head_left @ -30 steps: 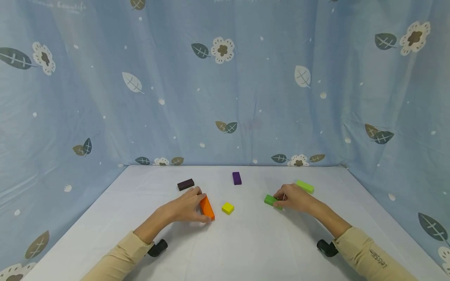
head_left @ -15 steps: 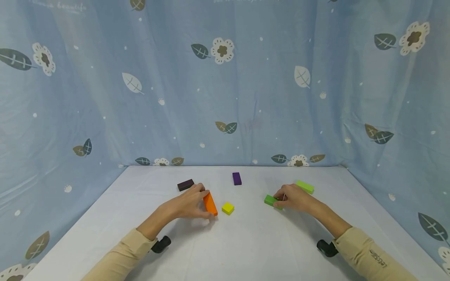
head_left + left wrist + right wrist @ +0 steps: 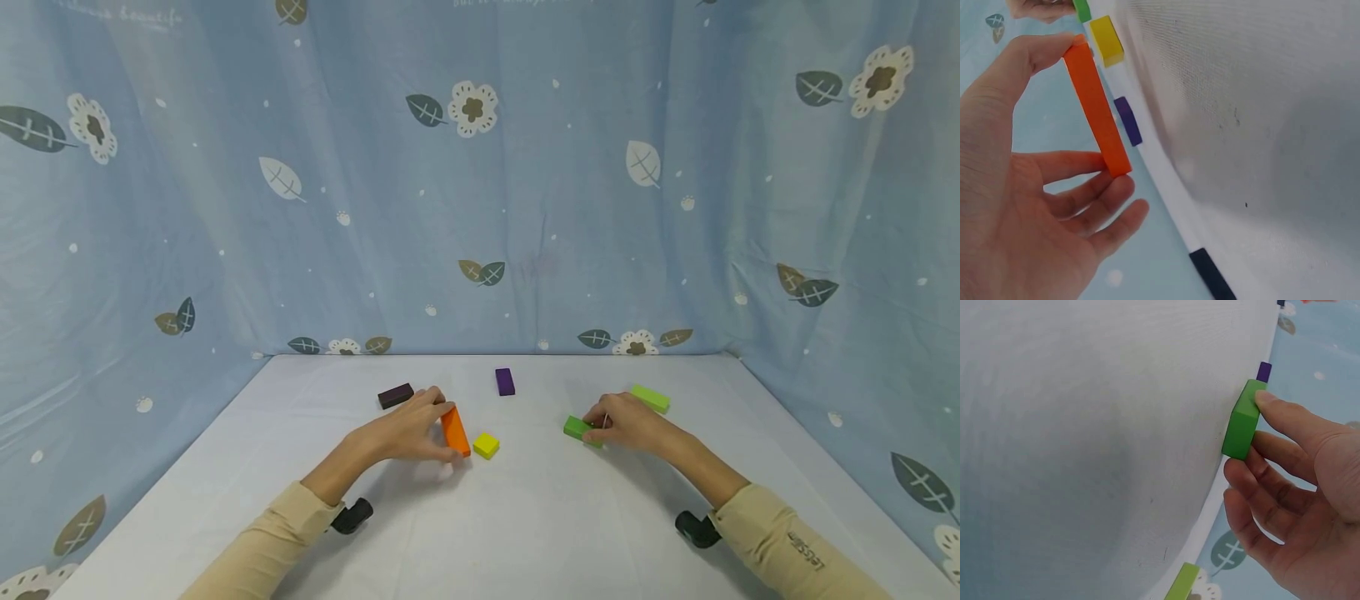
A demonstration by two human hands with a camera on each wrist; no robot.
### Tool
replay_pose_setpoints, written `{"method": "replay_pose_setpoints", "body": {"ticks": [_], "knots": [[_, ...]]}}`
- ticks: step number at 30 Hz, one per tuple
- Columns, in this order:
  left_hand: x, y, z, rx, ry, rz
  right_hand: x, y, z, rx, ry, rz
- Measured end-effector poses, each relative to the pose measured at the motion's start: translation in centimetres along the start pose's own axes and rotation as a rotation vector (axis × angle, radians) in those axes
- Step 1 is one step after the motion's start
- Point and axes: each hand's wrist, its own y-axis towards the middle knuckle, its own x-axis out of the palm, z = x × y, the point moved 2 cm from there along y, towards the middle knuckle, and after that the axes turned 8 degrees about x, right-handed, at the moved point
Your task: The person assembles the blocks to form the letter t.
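An orange block (image 3: pixel 1096 106) is pinched lengthwise by my left hand (image 3: pixel 401 432), thumb on one end and fingers at the other. It is just left of a small yellow block (image 3: pixel 486 446), with a narrow gap between them. My right hand (image 3: pixel 630 422) pinches a green block (image 3: pixel 1245 419) between thumb and fingers; in the head view the hand covers part of its right side. The right wrist view has the green block's near end and side in sight. Behind my right hand lies a light green block (image 3: pixel 650 398).
A dark, nearly black block (image 3: pixel 396 396) lies just behind my left hand. Further back in the middle is a purple block (image 3: pixel 506 382). A white cloth (image 3: pixel 540 525) covers the table, and a blue patterned curtain (image 3: pixel 480 192) hangs around its back and sides.
My left hand has moved right and slightly away from me with the orange block, bringing it nearer the yellow block. My right hand and the green block have stayed in place.
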Motion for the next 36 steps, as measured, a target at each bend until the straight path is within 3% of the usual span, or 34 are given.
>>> {"method": "replay_pose_setpoints", "body": {"ticks": [9,26,36], "knots": [[0.3,0.9,0.0,0.032,0.016,0.002,0.1,0.1,0.1,-0.007,-0.001,-0.001],[0.4,2.9,1.9,0.087,-0.025,-0.029,0.0,0.1,0.1,-0.007,0.008,0.0],[1.0,3.9,2.2,0.105,-0.014,-0.035,0.0,0.0,0.1,-0.015,0.026,0.002]]}}
